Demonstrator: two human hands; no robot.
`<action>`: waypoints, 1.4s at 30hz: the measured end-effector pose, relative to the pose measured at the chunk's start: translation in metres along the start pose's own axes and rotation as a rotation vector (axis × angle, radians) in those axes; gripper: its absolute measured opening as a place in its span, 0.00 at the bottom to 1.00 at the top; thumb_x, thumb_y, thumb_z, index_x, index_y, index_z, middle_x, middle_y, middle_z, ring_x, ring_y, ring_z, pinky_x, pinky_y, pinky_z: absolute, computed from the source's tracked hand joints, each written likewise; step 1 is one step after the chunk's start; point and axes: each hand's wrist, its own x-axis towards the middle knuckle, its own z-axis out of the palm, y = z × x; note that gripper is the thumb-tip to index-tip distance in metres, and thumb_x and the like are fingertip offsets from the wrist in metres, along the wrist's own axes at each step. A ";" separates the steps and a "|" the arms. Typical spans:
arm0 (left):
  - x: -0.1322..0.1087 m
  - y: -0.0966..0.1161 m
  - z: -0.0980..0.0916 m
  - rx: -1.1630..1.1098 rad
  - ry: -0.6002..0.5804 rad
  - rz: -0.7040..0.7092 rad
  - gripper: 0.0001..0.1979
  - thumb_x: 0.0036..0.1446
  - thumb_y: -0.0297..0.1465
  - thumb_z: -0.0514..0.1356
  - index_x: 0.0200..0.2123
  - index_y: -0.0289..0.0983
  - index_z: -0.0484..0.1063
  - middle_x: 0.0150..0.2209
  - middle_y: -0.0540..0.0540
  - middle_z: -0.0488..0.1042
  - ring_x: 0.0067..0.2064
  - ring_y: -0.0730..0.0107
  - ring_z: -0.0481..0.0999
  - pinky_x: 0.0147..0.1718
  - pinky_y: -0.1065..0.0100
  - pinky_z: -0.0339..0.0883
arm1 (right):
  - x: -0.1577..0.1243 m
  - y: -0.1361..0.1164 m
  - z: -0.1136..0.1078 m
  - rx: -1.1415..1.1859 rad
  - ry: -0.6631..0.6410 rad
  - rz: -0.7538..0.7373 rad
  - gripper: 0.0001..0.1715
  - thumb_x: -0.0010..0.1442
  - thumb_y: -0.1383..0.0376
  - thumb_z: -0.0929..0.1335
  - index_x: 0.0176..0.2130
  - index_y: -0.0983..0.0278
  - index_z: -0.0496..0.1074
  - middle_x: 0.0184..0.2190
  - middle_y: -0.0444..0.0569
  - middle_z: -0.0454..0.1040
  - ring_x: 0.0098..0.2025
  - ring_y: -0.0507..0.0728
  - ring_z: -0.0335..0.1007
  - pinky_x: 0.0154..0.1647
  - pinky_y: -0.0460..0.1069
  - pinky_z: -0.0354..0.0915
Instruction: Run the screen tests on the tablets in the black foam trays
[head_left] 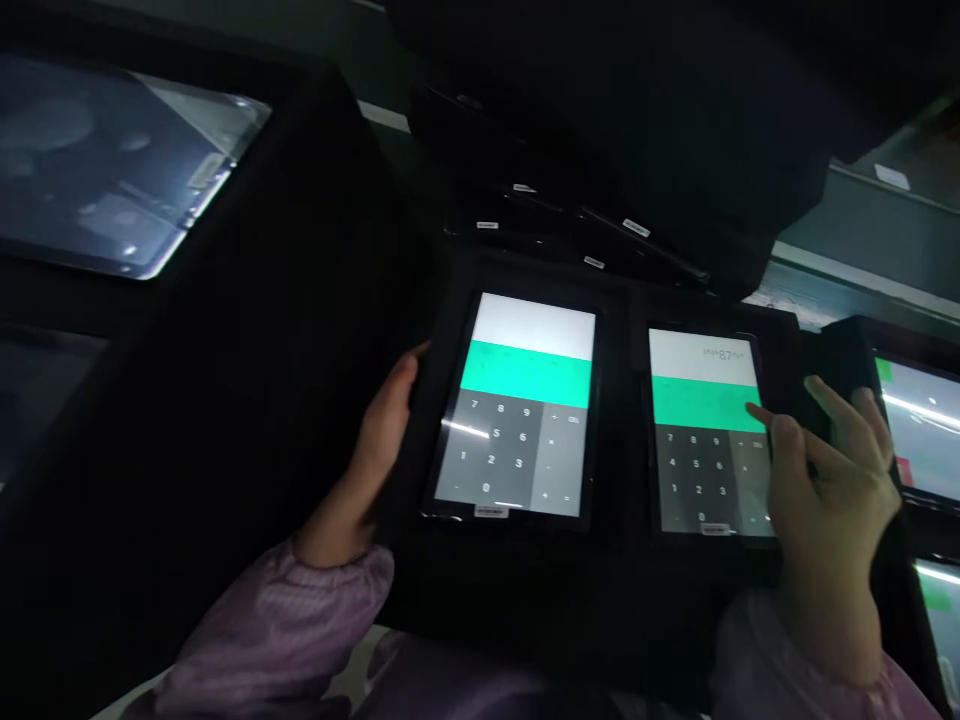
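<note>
Two tablets lie side by side in a black tray [622,560], each lit with a calculator keypad under a green band. My left hand [382,425] grips the left side of the tray, next to the left tablet [517,400]; part of its fingers is hidden behind the edge. My right hand [832,480] is over the right edge of the right tablet [709,430]. Its index finger points at the green band, at or just over the glass, while the other fingers are spread. The upper strip of the right screen shows "87" among small symbols.
Behind the tray, several dark tablets [525,215] with small white labels lie stacked. A dark-screened tablet [112,170] sits in a black holder at left. To the right, another black tray carries lit tablets [926,425]. A large black shape [637,110] overhangs the back.
</note>
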 end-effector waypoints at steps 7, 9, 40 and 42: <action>-0.014 -0.001 -0.005 -0.266 -0.200 -0.045 0.35 0.72 0.51 0.56 0.71 0.37 0.77 0.73 0.40 0.78 0.79 0.47 0.69 0.81 0.48 0.58 | -0.001 -0.094 0.030 0.125 -0.292 -0.300 0.24 0.82 0.53 0.64 0.53 0.54 0.88 0.73 0.52 0.75 0.82 0.77 0.60 0.69 0.77 0.78; -0.019 -0.001 -0.009 -0.267 -0.228 -0.023 0.38 0.71 0.53 0.58 0.73 0.37 0.75 0.76 0.40 0.74 0.82 0.45 0.65 0.83 0.46 0.55 | -0.003 -0.106 0.046 0.145 -0.376 -0.346 0.24 0.82 0.54 0.63 0.56 0.55 0.87 0.76 0.52 0.71 0.83 0.78 0.56 0.70 0.78 0.77; -0.019 0.003 -0.006 0.136 -0.365 0.153 0.49 0.66 0.43 0.65 0.83 0.40 0.50 0.87 0.35 0.49 0.88 0.40 0.45 0.84 0.41 0.47 | -0.016 -0.125 0.063 0.284 -0.503 -0.598 0.22 0.79 0.67 0.67 0.64 0.53 0.83 0.83 0.54 0.58 0.89 0.76 0.33 0.78 0.79 0.67; -0.019 0.002 -0.006 0.145 -0.362 0.153 0.49 0.66 0.44 0.66 0.83 0.40 0.50 0.87 0.34 0.48 0.88 0.40 0.43 0.84 0.41 0.47 | -0.019 -0.128 0.066 0.256 -0.519 -0.602 0.22 0.79 0.66 0.67 0.64 0.51 0.83 0.83 0.53 0.58 0.89 0.78 0.33 0.77 0.82 0.66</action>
